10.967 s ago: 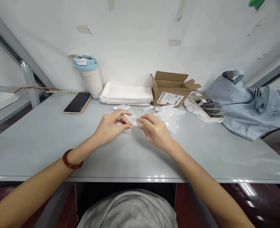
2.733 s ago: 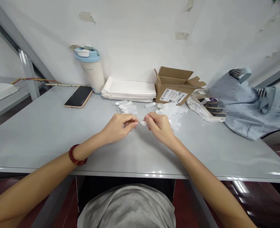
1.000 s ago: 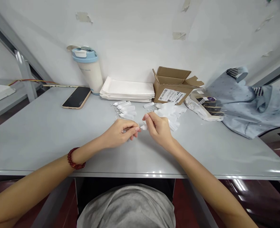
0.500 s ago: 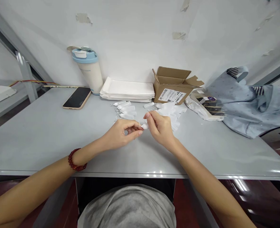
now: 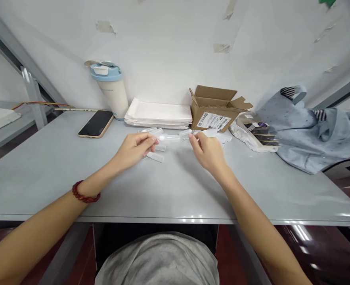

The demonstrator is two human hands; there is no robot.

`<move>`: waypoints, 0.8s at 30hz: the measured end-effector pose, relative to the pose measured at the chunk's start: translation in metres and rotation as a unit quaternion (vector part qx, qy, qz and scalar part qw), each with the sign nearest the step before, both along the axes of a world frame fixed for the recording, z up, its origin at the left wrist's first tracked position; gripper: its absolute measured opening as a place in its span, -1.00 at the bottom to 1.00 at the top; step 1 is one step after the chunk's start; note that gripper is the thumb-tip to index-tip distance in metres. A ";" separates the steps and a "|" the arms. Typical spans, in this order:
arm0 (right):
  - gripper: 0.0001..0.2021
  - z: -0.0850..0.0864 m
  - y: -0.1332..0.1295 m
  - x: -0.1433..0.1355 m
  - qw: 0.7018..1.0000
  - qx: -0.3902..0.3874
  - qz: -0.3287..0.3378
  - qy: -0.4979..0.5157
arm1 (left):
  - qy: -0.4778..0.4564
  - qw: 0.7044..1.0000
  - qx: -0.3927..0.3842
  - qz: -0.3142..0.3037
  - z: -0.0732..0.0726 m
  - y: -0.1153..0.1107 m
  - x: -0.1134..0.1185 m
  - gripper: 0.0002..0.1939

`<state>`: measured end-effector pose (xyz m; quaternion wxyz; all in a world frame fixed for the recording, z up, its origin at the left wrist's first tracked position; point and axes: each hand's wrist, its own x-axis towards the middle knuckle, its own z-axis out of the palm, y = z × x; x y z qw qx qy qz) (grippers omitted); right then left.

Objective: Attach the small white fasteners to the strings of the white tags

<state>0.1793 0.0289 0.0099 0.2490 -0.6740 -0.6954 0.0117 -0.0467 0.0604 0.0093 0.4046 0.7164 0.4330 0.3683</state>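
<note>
My left hand point(image 5: 137, 149) is closed, with thumb and fingers pinching one end of a translucent plastic tube point(image 5: 171, 138) that points to the right and is smeared by motion. Under and around that hand lie several similar small tubes with thin loops, one of them a loose tube point(image 5: 155, 157) just below. My right hand point(image 5: 209, 152) has its thumb and forefinger together at the looped end of another small plastic tube point(image 5: 185, 133). A pile of white tubes point(image 5: 224, 137) lies behind the right hand, partly hidden by it.
A stack of white envelopes point(image 5: 158, 114) and an open cardboard box point(image 5: 212, 113) stand against the wall. A tumbler point(image 5: 112, 93) and a phone point(image 5: 96, 124) are at the left. To the right are a plastic-wrapped package point(image 5: 257, 132) and a blue-grey cloth bag point(image 5: 299, 130).
Both hands have moved apart and away from me. The left went left to the tubes there, carrying a tube; the right left the small white piece and reached the pile's edge.
</note>
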 end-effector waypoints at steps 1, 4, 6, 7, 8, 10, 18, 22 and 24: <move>-0.64 0.002 0.002 0.006 1.000 -0.017 -0.011 -0.013 | 0.005 1.000 -0.013 0.018 0.001 0.005 -0.004 -0.73; -0.68 0.007 0.006 0.021 0.997 -0.068 -0.011 -0.027 | 0.037 0.997 -0.071 0.015 0.001 0.019 -0.013 -0.72; -0.68 0.010 0.007 0.030 0.996 -0.081 -0.015 -0.022 | 0.056 0.994 -0.095 -0.004 0.000 0.025 -0.017 -0.72; -0.68 0.012 0.006 0.034 0.995 -0.092 -0.018 -0.022 | 0.070 0.992 -0.100 -0.014 -0.001 0.028 -0.018 -0.73; -0.67 0.013 0.006 0.037 0.994 -0.108 -0.021 -0.024 | 0.087 0.991 -0.102 -0.023 -0.002 0.029 -0.020 -0.73; -0.68 0.014 0.005 0.043 0.987 -0.154 -0.024 -0.032 | 0.126 0.986 -0.100 -0.041 -0.005 0.031 -0.021 -0.73; -0.83 0.009 0.007 0.042 0.973 -0.210 -0.041 -0.086 | 0.230 0.970 -0.071 -0.019 -0.011 0.035 -0.026 -0.64; -0.85 0.003 0.007 0.036 0.973 -0.194 -0.036 -0.120 | 0.252 0.966 -0.048 0.011 -0.007 0.032 -0.025 -0.60; -0.83 0.001 0.007 0.033 0.971 -0.199 -0.027 -0.130 | 0.258 0.965 -0.046 0.018 -0.004 0.030 -0.024 -0.59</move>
